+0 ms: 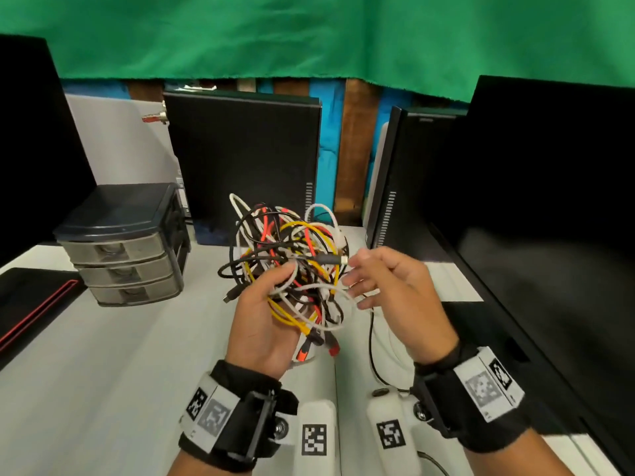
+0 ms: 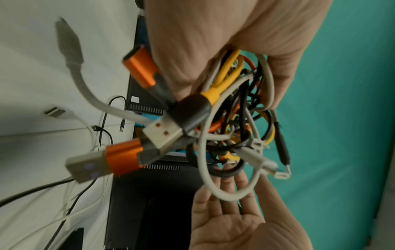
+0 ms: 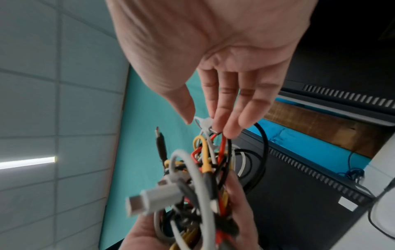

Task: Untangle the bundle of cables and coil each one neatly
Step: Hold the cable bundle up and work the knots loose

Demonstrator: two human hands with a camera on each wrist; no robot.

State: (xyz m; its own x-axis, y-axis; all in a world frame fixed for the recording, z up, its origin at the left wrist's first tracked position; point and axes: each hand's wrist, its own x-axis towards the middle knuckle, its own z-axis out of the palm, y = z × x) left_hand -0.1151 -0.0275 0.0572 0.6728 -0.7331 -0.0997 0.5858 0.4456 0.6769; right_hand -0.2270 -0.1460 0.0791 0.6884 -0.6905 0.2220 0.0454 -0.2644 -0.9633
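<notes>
While head hides them, orange plugs (image 2: 126,156) dangle.

Open white tabletop (image 1: 120,355) lay from 6 to 9 o'clock of the tangled multicoloured cable bundle (image 1: 292,266). At 9 o'clock stood a grey plastic three-drawer organiser (image 1: 123,245); at 12 a black upright computer case (image 1: 244,149); from 1 to 4 black flat monitors (image 1: 549,218) walled the side.

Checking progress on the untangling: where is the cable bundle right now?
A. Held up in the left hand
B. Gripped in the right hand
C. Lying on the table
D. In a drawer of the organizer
A: the left hand grips the cable bundle above the table.
</notes>
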